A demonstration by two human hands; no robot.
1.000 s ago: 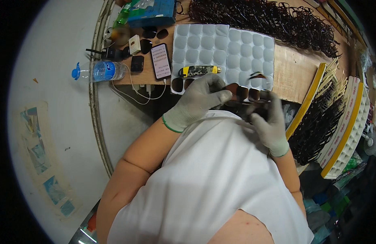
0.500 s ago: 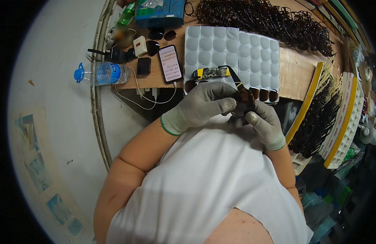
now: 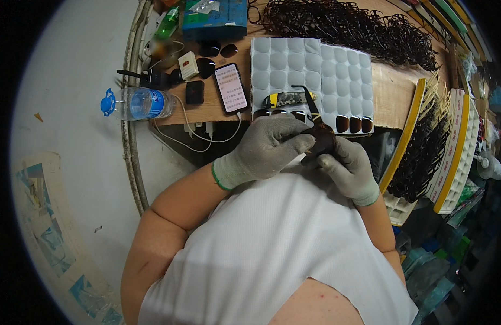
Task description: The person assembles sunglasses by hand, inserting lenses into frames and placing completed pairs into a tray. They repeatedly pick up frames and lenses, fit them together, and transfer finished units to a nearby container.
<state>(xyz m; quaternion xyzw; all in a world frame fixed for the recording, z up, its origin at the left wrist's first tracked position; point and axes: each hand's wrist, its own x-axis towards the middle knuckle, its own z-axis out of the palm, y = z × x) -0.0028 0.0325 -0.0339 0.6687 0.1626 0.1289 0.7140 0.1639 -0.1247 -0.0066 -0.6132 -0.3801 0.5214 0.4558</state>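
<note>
Before the tray (image 3: 345,70), the gloved left hand (image 3: 275,146) and right hand (image 3: 350,169) gripped dark glasses (image 3: 322,140).
Left thumb and fingers pinched one side, right ones curled tight at the other; a temple (image 3: 314,108) reached over the tray. Left of the tray lay a phone (image 3: 230,89); on the tray, a yellow-black tool (image 3: 285,99) and, along its near edge, brown lenses (image 3: 343,124).
</note>
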